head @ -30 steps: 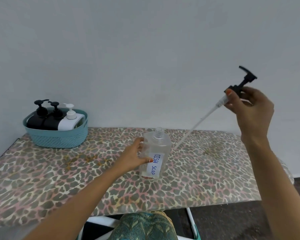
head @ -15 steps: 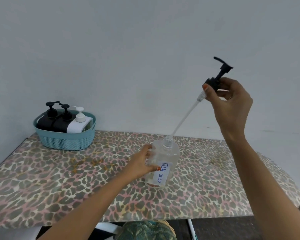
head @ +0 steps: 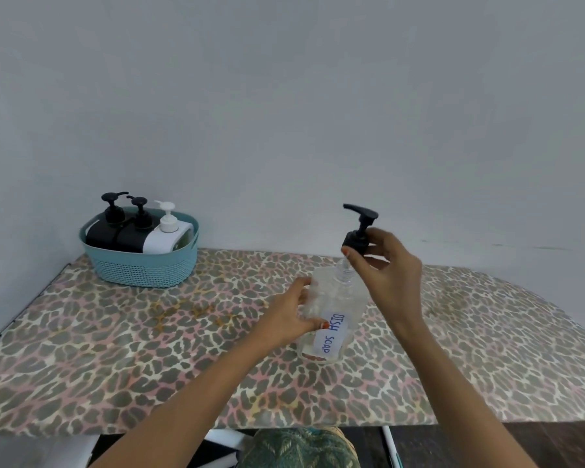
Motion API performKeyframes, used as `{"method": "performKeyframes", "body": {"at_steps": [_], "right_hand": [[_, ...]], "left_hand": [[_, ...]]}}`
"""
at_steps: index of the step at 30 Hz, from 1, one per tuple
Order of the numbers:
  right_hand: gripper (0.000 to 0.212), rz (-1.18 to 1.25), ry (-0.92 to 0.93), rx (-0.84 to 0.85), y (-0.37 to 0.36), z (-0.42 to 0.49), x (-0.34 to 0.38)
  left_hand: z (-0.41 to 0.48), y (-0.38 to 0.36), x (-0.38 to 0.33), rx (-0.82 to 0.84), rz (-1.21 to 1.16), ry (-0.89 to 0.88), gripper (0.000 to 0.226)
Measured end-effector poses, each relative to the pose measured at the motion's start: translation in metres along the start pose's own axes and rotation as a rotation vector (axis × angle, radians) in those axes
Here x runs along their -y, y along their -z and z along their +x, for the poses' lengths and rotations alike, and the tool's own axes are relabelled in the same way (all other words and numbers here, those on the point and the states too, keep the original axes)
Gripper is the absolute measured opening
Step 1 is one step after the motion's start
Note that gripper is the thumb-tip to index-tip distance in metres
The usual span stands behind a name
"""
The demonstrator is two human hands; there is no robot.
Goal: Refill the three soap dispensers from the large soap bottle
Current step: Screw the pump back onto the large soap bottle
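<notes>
A clear large soap bottle (head: 338, 309) with a "DISH SOAP" label stands upright in the middle of the table. My left hand (head: 293, 314) grips its left side. My right hand (head: 385, 268) pinches the collar of a black pump head (head: 358, 231) just above the bottle's neck, and the pump's tube runs down inside the bottle. Three soap dispensers sit in a teal basket (head: 142, 265) at the back left: two black dispensers (head: 115, 228) and one white dispenser (head: 166, 236).
The table wears a leopard-print cover (head: 115, 349) and stands against a plain grey wall (head: 284, 113). A patterned green cloth (head: 298, 447) and white frame parts show below the table's front edge.
My right hand has brought the pump from the upper right down over the bottle, and its tube has slid into the neck. My left hand has kept its grip on the bottle.
</notes>
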State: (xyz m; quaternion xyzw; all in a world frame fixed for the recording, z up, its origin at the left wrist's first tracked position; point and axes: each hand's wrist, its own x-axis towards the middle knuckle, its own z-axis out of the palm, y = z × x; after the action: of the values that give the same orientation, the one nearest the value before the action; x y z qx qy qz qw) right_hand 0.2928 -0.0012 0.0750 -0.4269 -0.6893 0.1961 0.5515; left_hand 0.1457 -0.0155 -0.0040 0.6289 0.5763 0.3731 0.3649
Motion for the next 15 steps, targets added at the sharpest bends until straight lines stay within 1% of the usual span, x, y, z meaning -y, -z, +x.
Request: {"method": "performKeyframes", "body": {"at_steps": [2, 5, 10, 15], "right_hand": [[0.038, -0.025, -0.002, 0.024, -0.003, -0.007, -0.006], [0.039, -0.05, -0.003, 0.015, -0.005, -0.014, -0.013], [0.033, -0.036, -0.028, 0.025, -0.008, -0.021, -0.017], [0.035, -0.004, -0.051, 0.025, -0.01, -0.022, -0.02]], "left_hand": [[0.0, 0.0, 0.0, -0.005, 0.011, 0.002, 0.074], [-0.001, 0.0, -0.001, -0.011, 0.016, 0.002, 0.074], [-0.002, -0.001, -0.002, -0.01, 0.004, 0.004, 0.074], [-0.002, -0.001, -0.002, -0.01, 0.009, -0.003, 0.073]]}}
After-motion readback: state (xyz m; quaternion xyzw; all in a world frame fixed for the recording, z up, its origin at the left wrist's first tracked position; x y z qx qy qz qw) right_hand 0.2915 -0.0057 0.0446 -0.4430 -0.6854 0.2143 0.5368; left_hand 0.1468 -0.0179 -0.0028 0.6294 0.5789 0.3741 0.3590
